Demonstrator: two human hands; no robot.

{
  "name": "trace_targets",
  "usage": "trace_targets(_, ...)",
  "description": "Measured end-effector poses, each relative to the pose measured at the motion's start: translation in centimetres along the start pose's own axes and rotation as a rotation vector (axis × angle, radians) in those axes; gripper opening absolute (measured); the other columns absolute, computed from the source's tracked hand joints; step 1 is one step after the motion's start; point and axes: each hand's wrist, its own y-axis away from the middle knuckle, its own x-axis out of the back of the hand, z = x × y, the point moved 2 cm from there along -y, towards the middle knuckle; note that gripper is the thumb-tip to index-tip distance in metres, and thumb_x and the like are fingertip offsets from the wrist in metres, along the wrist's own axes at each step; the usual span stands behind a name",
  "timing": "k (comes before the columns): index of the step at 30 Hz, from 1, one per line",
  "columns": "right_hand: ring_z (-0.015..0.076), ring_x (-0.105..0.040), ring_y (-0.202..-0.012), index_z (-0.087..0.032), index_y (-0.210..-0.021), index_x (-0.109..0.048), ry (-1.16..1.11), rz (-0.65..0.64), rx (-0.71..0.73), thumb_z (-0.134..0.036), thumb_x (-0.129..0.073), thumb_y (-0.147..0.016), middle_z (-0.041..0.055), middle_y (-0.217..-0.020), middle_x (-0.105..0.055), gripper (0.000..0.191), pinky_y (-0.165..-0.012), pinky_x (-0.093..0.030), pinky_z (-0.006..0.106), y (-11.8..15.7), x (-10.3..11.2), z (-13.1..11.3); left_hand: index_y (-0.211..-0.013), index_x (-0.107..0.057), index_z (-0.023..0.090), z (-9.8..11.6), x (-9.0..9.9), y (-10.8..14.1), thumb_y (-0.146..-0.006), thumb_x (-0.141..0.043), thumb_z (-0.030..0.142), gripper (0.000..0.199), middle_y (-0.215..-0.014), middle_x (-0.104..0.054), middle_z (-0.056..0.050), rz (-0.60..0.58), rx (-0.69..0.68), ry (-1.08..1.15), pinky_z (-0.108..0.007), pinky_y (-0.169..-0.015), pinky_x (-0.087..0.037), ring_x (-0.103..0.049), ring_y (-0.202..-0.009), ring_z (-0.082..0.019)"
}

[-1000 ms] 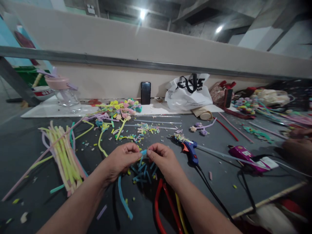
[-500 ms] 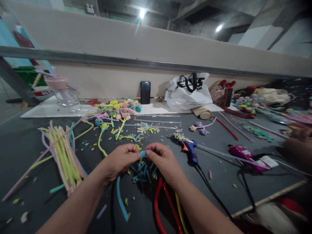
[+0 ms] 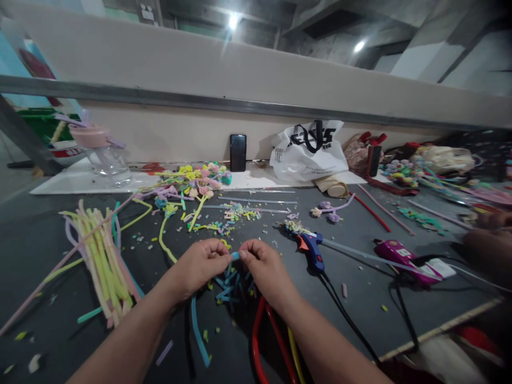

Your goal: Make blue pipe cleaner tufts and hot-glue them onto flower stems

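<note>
- With the blue strip (image 3: 236, 256) as the clock's centre, a bundle of fuzzy sticks (image 3: 104, 261) lies at nine o'clock, far left: slim, mostly straight, pale yellow and pink, with a furry look.
- At eleven o'clock, small fuzzy flowers (image 3: 202, 184) are heaped on the smooth, dark bench (image 3: 360, 293), their heads rounded and lumpy, their stems thin.
- Just at nine o'clock, the left hand (image 3: 200, 264) has its thumb and forefinger closed on the strip's left end.
- At seven o'clock, a longer blue length (image 3: 199, 333) bends softly; its upper end disappears under the left arm.
- At six o'clock, short blue bits (image 3: 226, 293) lie criss-crossed.
- At centre, the strip spans the fingers of both hands. It is probably very light, soft outside, bendy, neither slippery nor fragile; a gentle pinch near each end should suit it. The fingers hide its full shape.
- Just at three o'clock, the right hand (image 3: 266, 266) pinches the strip's other end.
- Further out at three o'clock lies a hard, dark-blue plastic glue gun (image 3: 314, 248).
</note>
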Motion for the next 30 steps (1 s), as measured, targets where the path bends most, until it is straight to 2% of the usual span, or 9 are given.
trace_targets(5, 0.0103, -0.039, -0.049, -0.02, -0.063, -0.054, -0.001, -0.005, -0.022, -0.021, -0.051, -0.071, -0.006, -0.05, -0.045, 0.008, -0.048, -0.03, 0.022, -0.3, 0.0, 0.4, -0.075, -0.052, 0.018, -0.1, 0.0, -0.1, -0.072, -0.058, 0.035, 0.019, -0.052, -0.04, 0.008, 0.04, -0.039, -0.051, -0.019, -0.046, -0.026, -0.035, -0.047, -0.008)
trace_targets(11, 0.0109, -0.038, -0.051, -0.019, -0.066, -0.055, 0.02, -0.031, -0.015, -0.024, -0.051, -0.072, -0.0054, -0.052, -0.044, 0.008, -0.049, -0.029, 0.022, -0.6, 0.1, 0.9, -0.069, -0.053, 0.018, 0.3, 0.1, -0.1, -0.071, -0.059, 0.031, 0.014, -0.059, -0.048, 0.005, 0.118, -0.087, -0.153, -0.02, -0.05, -0.031, -0.042, -0.055, -0.01)
trace_targets(16, 0.0102, -0.037, -0.048, -0.019, -0.064, -0.055, 0.011, -0.028, -0.032, -0.024, -0.052, -0.071, -0.0062, -0.051, -0.042, 0.009, -0.048, -0.027, 0.022, -0.5, 0.3, 0.5, -0.074, -0.052, 0.018, 0.2, 0.0, -0.2, -0.072, -0.059, 0.036, 0.019, -0.057, -0.046, 0.005, 0.088, -0.06, -0.093, -0.02, -0.048, -0.03, -0.041, -0.051, -0.01)
trace_targets(21, 0.0099, -0.037, -0.048, -0.019, -0.063, -0.054, -0.002, -0.031, -0.033, -0.021, -0.053, -0.07, -0.0064, -0.05, -0.042, 0.008, -0.048, -0.028, 0.021, -0.3, 0.4, 0.3, -0.074, -0.054, 0.018, 0.3, 0.1, -0.1, -0.072, -0.06, 0.036, 0.019, -0.06, -0.048, 0.004, 0.106, -0.104, -0.136, -0.02, -0.05, -0.032, -0.043, -0.055, -0.01)
trace_targets(24, 0.0107, -0.038, -0.049, -0.02, -0.065, -0.055, 0.004, -0.014, 0.004, -0.022, -0.052, -0.071, -0.0063, -0.051, -0.043, 0.007, -0.048, -0.029, 0.022, -0.3, 0.6, 0.2, -0.076, -0.053, 0.017, 0.4, -0.1, 0.0, -0.074, -0.058, 0.038, 0.022, -0.061, -0.047, 0.005, 0.062, -0.089, -0.056, -0.019, -0.049, -0.033, -0.041, -0.054, -0.009)
trace_targets(28, 0.0122, -0.042, -0.054, -0.02, -0.071, -0.055, 0.018, 0.013, 0.121, -0.023, -0.051, -0.073, -0.0051, -0.056, -0.045, 0.005, -0.052, -0.032, 0.023, -0.3, 1.1, 0.0, -0.072, -0.047, 0.018, 0.5, -0.6, 0.4, -0.08, -0.048, 0.049, 0.031, -0.053, -0.042, 0.008, -0.043, 0.06, 0.18, -0.016, -0.036, -0.02, -0.025, -0.039, -0.005)
trace_targets(30, 0.0129, -0.044, -0.057, -0.02, -0.073, -0.056, 0.037, 0.017, 0.172, -0.021, -0.052, -0.074, -0.0042, -0.059, -0.047, 0.004, -0.055, -0.034, 0.023, -0.2, 1.5, -0.1, -0.069, -0.046, 0.018, 0.6, -0.8, 0.6, -0.079, -0.048, 0.051, 0.034, -0.051, -0.043, 0.007, -0.094, 0.108, 0.246, -0.015, -0.034, -0.018, -0.023, -0.037, -0.004)
